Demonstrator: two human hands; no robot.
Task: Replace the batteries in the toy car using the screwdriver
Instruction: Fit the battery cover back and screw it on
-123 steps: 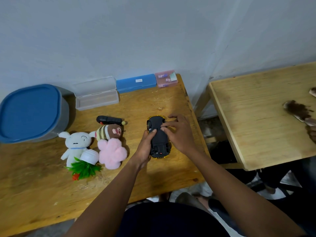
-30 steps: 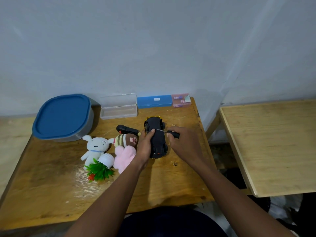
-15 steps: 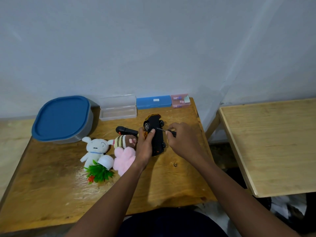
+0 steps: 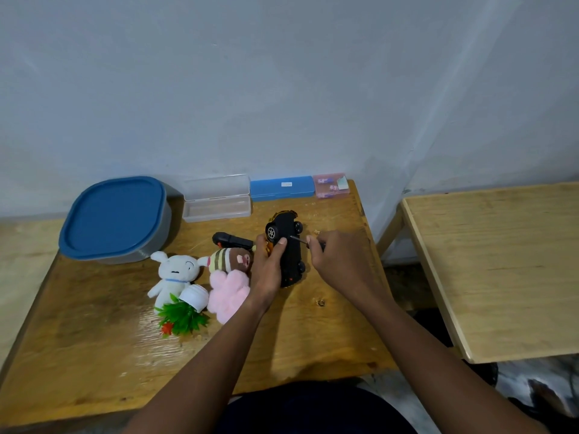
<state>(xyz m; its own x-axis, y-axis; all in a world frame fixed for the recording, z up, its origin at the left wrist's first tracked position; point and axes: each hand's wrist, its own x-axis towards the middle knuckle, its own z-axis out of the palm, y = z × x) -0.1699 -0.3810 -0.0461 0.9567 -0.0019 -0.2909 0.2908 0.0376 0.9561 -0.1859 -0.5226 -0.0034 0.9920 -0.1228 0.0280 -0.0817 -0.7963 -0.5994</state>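
The toy car is tipped on its side on the wooden table, its black underside facing right and a spoked wheel showing at the top. My left hand grips the car from the left, thumb on the underside. My right hand holds a small screwdriver, whose thin metal shaft points left with its tip touching the car's underside. Most of the screwdriver's handle is hidden inside my fist. No batteries are visible.
Left of the car lie a black and red tool, a striped plush, a pink plush, a white plush and a small fake plant. Blue-lidded tub, clear case, blue case, pink box line the wall. Second table stands right.
The car went from lying flat, underside up, to tipped on its side in my left hand. My right hand now holds the screwdriver against the underside.
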